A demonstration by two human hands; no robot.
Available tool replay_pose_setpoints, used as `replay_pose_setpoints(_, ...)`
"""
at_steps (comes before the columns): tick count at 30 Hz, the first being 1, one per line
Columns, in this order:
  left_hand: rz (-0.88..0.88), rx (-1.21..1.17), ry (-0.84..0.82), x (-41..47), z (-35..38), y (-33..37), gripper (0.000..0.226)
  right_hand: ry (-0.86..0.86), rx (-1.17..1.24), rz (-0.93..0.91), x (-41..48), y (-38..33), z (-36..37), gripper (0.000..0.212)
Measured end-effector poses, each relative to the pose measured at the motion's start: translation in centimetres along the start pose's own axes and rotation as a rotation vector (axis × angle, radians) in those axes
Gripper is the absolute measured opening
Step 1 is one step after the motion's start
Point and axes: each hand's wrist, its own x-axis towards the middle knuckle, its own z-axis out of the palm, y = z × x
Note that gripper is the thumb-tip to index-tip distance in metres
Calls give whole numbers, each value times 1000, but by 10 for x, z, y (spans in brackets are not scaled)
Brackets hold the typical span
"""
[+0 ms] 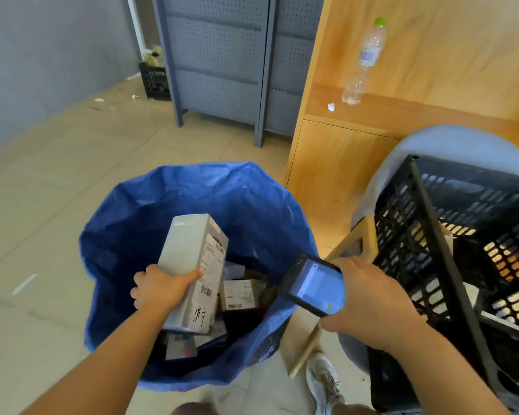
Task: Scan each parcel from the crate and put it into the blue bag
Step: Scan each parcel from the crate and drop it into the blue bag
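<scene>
One grey box [192, 271] hangs over the open blue bag [252, 211], the left hand [159, 290] wrapped round its lower half in a firm grip, labels facing right. More parcels [240, 295] lie in the bag below it. Just right of the bag's rim, the right hand [372, 301] holds a scanner [312, 284], screen up, grip closed on it. Further right a black crate [462, 235] sits tilted on a grey stool [450, 145]. Behind, a bottle [364, 61] stands on a wooden surface [402, 109].
</scene>
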Motion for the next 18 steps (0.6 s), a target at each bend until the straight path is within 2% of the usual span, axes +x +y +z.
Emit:
replay_pose_setpoints(6, 316, 310, -115, 63, 41, 24, 92, 6, -8, 28, 61, 0, 5, 61)
replay_pose_setpoints(10, 547, 504, -159, 104, 77, 46, 102, 9, -52, 52, 95, 4, 9, 63)
replay_pose_setpoints(13, 653, 628, -222, 125, 109, 57, 104, 5, -72, 71, 113, 8, 14, 66)
replay_pose_setpoints(18, 880, 912, -300, 145, 159, 64, 90, -21, -61, 95, 128, 19, 22, 78)
